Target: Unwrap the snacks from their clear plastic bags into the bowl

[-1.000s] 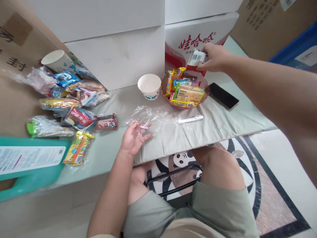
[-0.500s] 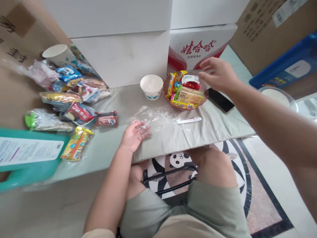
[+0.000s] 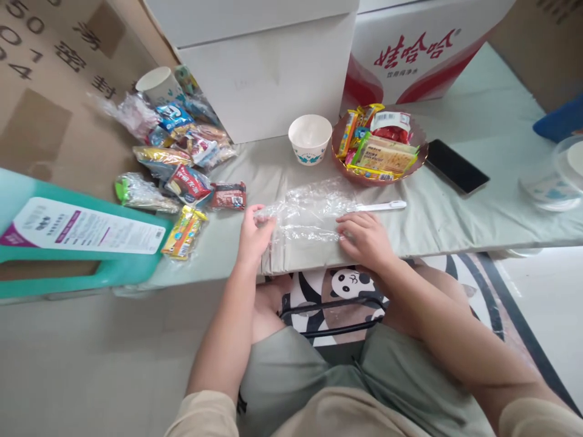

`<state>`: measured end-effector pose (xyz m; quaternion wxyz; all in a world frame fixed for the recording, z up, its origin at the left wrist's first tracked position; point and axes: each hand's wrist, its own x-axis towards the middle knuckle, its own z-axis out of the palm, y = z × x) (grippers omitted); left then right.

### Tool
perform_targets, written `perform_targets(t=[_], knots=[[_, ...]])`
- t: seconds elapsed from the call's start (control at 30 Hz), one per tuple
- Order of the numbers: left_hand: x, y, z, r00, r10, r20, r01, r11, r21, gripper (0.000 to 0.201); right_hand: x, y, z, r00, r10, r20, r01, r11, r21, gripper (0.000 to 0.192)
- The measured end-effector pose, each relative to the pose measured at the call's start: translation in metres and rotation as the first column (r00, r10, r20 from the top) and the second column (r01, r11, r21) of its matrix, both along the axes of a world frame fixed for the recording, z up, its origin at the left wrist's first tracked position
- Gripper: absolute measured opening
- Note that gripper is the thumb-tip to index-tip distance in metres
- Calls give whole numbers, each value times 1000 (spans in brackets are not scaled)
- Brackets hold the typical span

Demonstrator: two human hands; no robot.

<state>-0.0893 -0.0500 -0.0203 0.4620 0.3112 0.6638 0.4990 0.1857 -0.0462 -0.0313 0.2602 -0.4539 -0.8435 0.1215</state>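
Observation:
A crumpled clear plastic bag (image 3: 310, 215) lies on the grey-green mat (image 3: 446, 218) near its front edge. My left hand (image 3: 255, 233) grips the bag's left end. My right hand (image 3: 364, 238) presses on its right end, fingers curled over the plastic. Behind the bag a copper-coloured bowl (image 3: 410, 170) holds several snack packets, with a red-and-white packet (image 3: 392, 124) on top. A white paper bowl (image 3: 310, 138) stands just left of it. A white pen-like stick (image 3: 380, 206) lies beside my right hand.
A heap of snack packets (image 3: 182, 164) and a paper cup (image 3: 159, 85) lie at the left. A teal jug (image 3: 77, 237) lies at the near left. A black phone (image 3: 456, 174) rests right of the bowl. White boxes (image 3: 268, 67) stand behind; a clear tub (image 3: 560, 176) at far right.
My right hand let the red-and-white packet go into the copper bowl, then came back down onto the plastic bag. My left hand closed on the bag's left end. The view shifted right.

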Motion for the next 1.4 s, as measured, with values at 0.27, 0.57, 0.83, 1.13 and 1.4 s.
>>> perform_targets(t=[0.27,0.57,0.83,1.13,1.4], knots=[[-12,13,5,834,-27,-551,180,958,224,12,2,-18,14,925,379,31,-370,915,-161,19],[-15,23,-3,983,-33,-180,55,992,117,5,24,6,2,988,-147,-51,149,988,37,42],[-19,31,-13,988,4,-152,26,980,199,9,12,21,-2,965,-211,-158,233,963,136,17],[-14,31,-14,975,-3,-222,65,960,272,6,15,-13,39,917,-214,-338,234,972,19,12],[-9,37,-28,952,-33,-305,133,941,312,7,15,-5,18,914,-193,-356,209,978,6,8]])
